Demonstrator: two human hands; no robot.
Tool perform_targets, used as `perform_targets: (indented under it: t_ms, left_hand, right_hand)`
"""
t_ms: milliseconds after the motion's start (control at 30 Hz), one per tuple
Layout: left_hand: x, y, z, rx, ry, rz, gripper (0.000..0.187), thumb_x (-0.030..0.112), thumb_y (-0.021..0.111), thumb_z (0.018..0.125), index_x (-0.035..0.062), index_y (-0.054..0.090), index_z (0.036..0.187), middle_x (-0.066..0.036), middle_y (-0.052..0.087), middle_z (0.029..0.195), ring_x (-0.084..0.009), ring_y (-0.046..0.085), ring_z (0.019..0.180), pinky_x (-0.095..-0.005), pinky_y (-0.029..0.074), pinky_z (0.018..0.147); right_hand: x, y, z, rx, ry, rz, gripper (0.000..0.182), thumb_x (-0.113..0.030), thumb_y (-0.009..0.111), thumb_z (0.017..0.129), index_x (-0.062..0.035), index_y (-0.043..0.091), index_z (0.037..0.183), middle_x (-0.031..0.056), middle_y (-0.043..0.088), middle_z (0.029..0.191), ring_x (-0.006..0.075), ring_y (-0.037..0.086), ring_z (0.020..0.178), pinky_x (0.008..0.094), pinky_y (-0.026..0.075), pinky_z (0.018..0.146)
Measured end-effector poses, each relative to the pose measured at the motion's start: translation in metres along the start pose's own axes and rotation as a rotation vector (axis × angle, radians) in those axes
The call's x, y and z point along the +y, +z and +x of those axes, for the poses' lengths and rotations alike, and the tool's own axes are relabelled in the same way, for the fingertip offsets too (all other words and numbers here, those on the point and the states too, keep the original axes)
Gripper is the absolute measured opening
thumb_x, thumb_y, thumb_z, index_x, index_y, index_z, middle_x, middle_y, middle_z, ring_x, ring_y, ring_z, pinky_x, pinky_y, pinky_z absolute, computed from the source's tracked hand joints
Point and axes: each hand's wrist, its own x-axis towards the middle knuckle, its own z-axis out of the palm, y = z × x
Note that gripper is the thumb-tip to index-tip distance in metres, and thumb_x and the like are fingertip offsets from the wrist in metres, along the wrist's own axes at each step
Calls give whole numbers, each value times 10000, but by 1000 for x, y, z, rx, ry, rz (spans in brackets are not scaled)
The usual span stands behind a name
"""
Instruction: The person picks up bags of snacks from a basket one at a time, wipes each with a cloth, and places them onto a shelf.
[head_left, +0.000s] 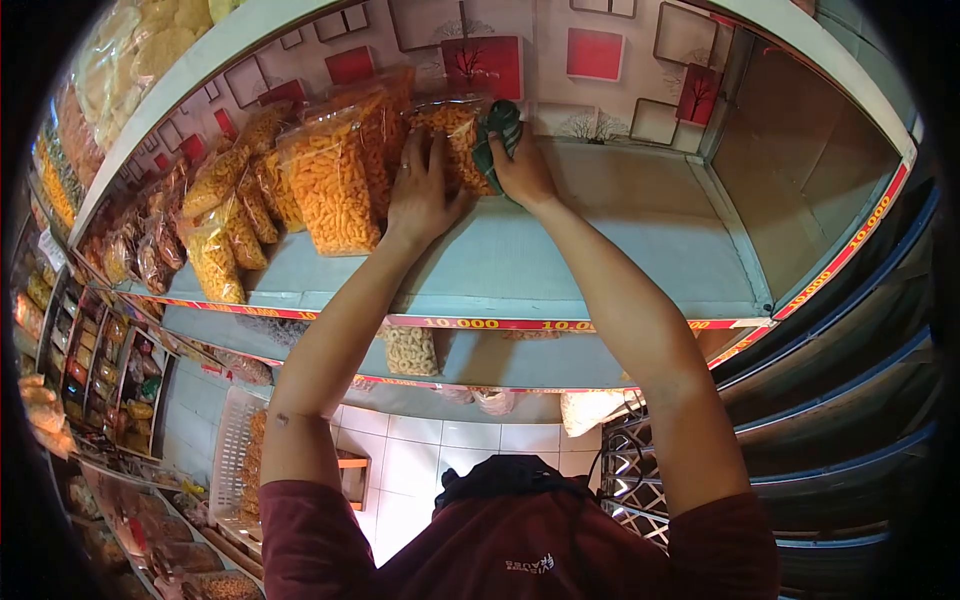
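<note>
My left hand [420,190] lies flat against a clear bag of orange snacks [455,140] standing at the back of the pale blue shelf [600,240]. My right hand [520,165] grips a dark green cloth [500,130] pressed against the right side of that same bag. A bigger bag of orange puffs [335,185] stands just left of my left hand, with more snack bags [225,225] in a row beyond it.
The right half of the shelf is bare up to a brown side panel [800,160]. Red price strips [480,323] run along the shelf edges. A lower shelf holds a bag of pale snacks [410,350]. A white basket [235,450] and black wire rack [635,475] stand on the tiled floor.
</note>
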Motion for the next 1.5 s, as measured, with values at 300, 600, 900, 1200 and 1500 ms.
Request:
perform_targets:
  t_ms: [300,600,900,1200,1500]
  left_hand:
    - [-2,2,-2,27,3,-10,915,290,738,803,19,248,1527,-304,204,1547,-486,266,1424,-512,341,1143]
    - [0,-3,-2,29,7,-13,893,297,736,794,-29,288,1495,-307,225,1537,-463,244,1445,-517,311,1159]
    - [-3,-2,-5,42,-15,4,889,291,729,798,-28,283,1497,-298,226,1543,-449,236,1456,-498,323,1160]
    - [-3,-4,-6,45,-29,-9,884,265,727,789,-26,283,1495,-282,239,1546,-439,240,1458,-489,333,1155]
    - [-16,-2,-5,26,7,-127,940,258,712,784,-39,207,1519,-318,196,1552,-475,194,1465,-494,296,1178]
  right_hand:
    - [-3,-6,2,125,4,-128,455,-350,633,908,10,525,1165,296,636,1067,481,613,1016,523,479,878]
    - [6,-4,-3,13,153,-33,469,-359,583,965,3,527,1258,249,652,1144,406,618,1110,433,465,939]
    - [27,-4,-7,-264,263,115,658,-510,489,988,-34,392,1432,243,579,1305,394,538,1249,425,401,1039]
    - [21,-2,-9,-211,207,102,583,-455,511,990,-31,437,1383,226,607,1264,384,559,1215,415,422,1011]
    - [-3,-13,-8,-260,259,11,569,-448,486,1015,-48,436,1416,189,578,1344,326,509,1296,376,382,1062]
